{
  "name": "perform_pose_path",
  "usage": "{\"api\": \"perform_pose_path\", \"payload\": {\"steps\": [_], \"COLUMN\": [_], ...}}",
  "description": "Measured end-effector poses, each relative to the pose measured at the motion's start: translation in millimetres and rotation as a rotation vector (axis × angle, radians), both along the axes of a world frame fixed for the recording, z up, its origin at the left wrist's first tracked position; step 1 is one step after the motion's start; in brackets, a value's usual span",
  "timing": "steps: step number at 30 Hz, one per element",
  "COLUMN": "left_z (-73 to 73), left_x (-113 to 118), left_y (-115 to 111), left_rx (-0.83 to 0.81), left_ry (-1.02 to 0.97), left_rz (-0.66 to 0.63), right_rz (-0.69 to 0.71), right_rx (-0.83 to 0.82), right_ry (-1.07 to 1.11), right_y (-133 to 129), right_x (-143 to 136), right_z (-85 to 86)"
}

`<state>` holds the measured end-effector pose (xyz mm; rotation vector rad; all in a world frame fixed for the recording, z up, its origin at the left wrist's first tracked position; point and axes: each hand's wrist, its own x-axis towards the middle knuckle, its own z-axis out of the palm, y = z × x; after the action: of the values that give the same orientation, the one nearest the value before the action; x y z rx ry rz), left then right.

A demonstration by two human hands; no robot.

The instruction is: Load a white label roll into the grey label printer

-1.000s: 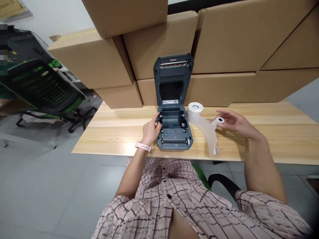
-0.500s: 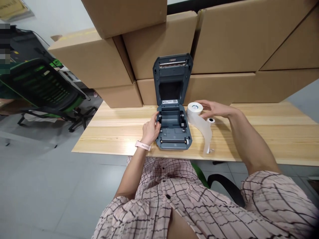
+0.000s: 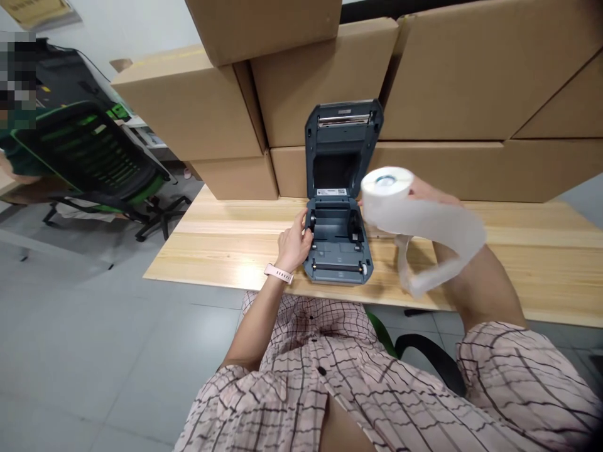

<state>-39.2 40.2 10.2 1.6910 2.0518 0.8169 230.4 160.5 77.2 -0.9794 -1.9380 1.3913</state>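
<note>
A dark grey label printer [image 3: 336, 254] stands on the wooden table with its lid [image 3: 342, 147] raised, leaving the roll bay exposed. My left hand [image 3: 294, 243] grips the printer's left side, thumb and fingers at the edge by the bay. Raised above the table, just right of the printer, is a white label roll [image 3: 384, 204], held in my right hand [image 3: 438, 193]. Most of the right fingers are hidden behind the roll. From it a loose strip of labels [image 3: 447, 229] loops out to the right and hangs down, blurred by motion.
Stacked cardboard boxes [image 3: 452, 81] line the back of the wooden table [image 3: 226, 251], close behind the raised lid. At far left, a person's arm [image 3: 19, 169] shows near a black and green mesh office chair [image 3: 94, 150]. Another chair's black armrest [image 3: 428, 351] is beside me, below the table edge.
My right hand has lifted the label roll off the table towards the camera, and its strip has swung out to the right. My left hand stays at the printer's left side.
</note>
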Motion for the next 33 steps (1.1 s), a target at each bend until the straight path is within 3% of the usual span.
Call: {"api": "perform_pose_path", "payload": {"steps": [3,5,7,11,17,21,26,33], "left_z": [-0.7,-0.3,0.9,3.3,0.5,-0.3,2.5,-2.9], "left_x": [0,0,1,2,1,2,3,2], "left_y": [0,0,-1,-2,-2,-2,-3,-3], "left_rx": [0.002,-0.002,-0.009,-0.019,-0.002,0.000,0.005,0.023], "left_ry": [-0.013,-0.017,-0.021,-0.027,-0.064,-0.094,-0.129,-0.122], "left_rz": [0.011,0.010,0.011,0.018,0.024,0.033,0.031,0.039], "right_rz": [0.294,0.404,0.471,0.484,0.524,0.482,0.300,0.249], "right_rx": [0.226,0.413,0.539,0.594,0.598,0.706,0.895,0.830], "right_ry": [-0.305,-0.500,-0.637,-0.768,-0.875,-0.850,-0.673,-0.539], "right_y": [6,11,13,10,15,4,-48,-112], "right_x": [-44,-70,-87,-101,-106,-99,-72,-45], "right_z": [12.3,10.8,4.3,-12.3,-28.1,-33.0,-40.4,-62.2]}}
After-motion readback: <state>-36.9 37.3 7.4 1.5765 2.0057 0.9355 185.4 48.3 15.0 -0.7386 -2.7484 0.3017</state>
